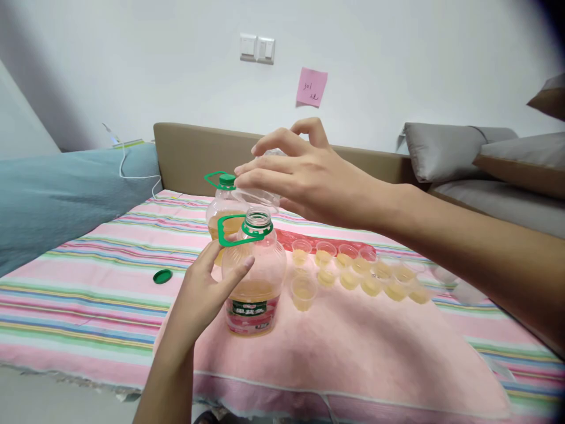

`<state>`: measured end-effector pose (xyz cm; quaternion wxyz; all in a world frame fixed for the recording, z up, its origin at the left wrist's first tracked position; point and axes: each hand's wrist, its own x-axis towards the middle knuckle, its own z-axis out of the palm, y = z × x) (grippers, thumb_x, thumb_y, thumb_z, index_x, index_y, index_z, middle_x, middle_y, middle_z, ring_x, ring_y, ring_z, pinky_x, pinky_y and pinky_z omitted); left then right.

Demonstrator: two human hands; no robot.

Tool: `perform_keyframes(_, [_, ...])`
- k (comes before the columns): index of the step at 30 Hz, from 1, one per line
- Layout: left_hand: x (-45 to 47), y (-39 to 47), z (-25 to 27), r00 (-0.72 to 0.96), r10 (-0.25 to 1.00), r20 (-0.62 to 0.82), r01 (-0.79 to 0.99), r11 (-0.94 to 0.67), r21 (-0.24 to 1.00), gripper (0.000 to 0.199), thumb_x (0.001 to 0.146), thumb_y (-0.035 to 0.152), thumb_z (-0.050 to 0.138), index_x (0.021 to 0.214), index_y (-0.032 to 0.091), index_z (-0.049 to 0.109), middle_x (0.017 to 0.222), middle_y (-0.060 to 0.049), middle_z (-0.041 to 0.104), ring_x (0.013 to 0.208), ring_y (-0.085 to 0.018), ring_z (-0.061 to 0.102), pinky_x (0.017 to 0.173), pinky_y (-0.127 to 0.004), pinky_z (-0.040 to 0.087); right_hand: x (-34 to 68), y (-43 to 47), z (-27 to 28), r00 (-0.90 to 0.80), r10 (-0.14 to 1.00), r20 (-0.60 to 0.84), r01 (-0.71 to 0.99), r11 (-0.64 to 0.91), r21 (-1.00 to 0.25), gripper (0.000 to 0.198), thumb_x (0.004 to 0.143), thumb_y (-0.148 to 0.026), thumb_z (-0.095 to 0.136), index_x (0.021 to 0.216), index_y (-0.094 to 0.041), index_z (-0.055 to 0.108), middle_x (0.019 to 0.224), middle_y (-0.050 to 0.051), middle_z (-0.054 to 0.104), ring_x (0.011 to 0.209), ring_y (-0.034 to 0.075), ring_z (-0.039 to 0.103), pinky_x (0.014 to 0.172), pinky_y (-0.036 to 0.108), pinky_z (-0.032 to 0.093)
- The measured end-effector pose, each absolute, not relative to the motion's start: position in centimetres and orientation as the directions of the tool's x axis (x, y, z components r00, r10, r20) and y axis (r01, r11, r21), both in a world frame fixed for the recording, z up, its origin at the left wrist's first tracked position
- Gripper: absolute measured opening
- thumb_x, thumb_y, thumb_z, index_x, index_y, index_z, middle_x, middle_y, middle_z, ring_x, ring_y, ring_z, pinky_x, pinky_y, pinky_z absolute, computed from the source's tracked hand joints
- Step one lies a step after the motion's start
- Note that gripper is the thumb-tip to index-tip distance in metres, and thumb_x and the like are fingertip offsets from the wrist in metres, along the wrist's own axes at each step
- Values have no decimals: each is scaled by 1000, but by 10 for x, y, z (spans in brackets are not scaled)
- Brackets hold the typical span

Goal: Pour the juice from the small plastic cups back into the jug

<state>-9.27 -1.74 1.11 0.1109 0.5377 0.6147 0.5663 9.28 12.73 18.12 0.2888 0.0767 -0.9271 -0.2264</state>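
Observation:
My left hand (207, 288) is wrapped round the side of a clear plastic jug (253, 282), thumb across its front. The jug stands upright and uncapped, with a green carry ring at its neck and yellowish liquid in its lower part. Above its mouth, my right hand (304, 171) holds a clear plastic cup (258, 197), tilted and partly hidden by the fingers. A second jug (225, 209), capped in green, stands behind. Two rows of small clear cups (348, 277) with yellowish liquid stand to the right, one cup (303, 292) closest to the jug.
A green cap (162, 276) lies on the striped sheet (88, 294) at left. Under the jug and cups is a pink cushion (353, 359); a red strip (291, 240) lies behind the cups. Grey pillows (445, 150) are at right, a white cable (132, 176) at back left.

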Motion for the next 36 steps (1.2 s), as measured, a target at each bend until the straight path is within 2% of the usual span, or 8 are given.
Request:
perform_keyframes(5, [-92,-19,12,-404,787,466,538,-207,817,54,94,70,76,135,35,75,146,3,74,144,-27,62,118,-33,47,92,121,184,-824,-220,522,41,896,442,50,115,-34,28,127,-40,77,138,-12,78,143,30,64,113,68,42])
perform_keyframes(13, [-91,-18,13,-404,788,464,542,-202,815,56,93,71,76,137,35,74,147,4,73,148,-29,60,120,-33,47,92,116,181,-834,-207,511,64,885,462,45,115,-33,35,129,-39,77,136,-10,79,141,32,64,106,67,45])
perform_keyframes(17, [-91,-18,14,-404,787,466,544,-203,814,56,93,71,75,135,35,75,146,3,74,147,-29,61,119,-33,48,91,114,181,-867,-161,471,87,883,461,41,116,-36,38,136,-39,73,137,-8,78,143,33,61,109,70,41])
perform_keyframes(21, [-92,-19,13,-389,792,470,545,-213,811,56,95,71,74,139,37,74,149,4,72,149,-28,59,120,-32,47,91,118,177,-857,-120,502,107,910,400,32,114,-37,52,141,-34,69,139,-2,77,144,35,58,116,71,35])
perform_keyframes(27, [-94,-20,12,-402,786,469,539,-211,815,57,93,72,76,137,35,74,146,3,74,145,-27,62,118,-32,49,96,120,163,-827,136,546,239,963,121,41,102,-23,71,142,-26,64,145,9,73,139,36,58,116,60,36])
perform_keyframes(32, [-92,-18,10,-409,788,461,544,-195,816,58,92,74,75,136,35,76,146,2,74,147,-31,61,119,-37,50,104,133,149,-741,331,584,291,943,-164,56,90,-28,82,142,-29,62,147,8,72,137,39,60,114,62,41])
perform_keyframes(36, [-98,-14,9,-425,780,459,556,-175,813,66,90,78,74,136,30,75,150,-6,72,148,-37,59,128,-52,44,130,152,137,-624,468,626,215,873,-438,61,80,-32,92,135,-28,65,143,7,74,136,36,65,119,62,46])
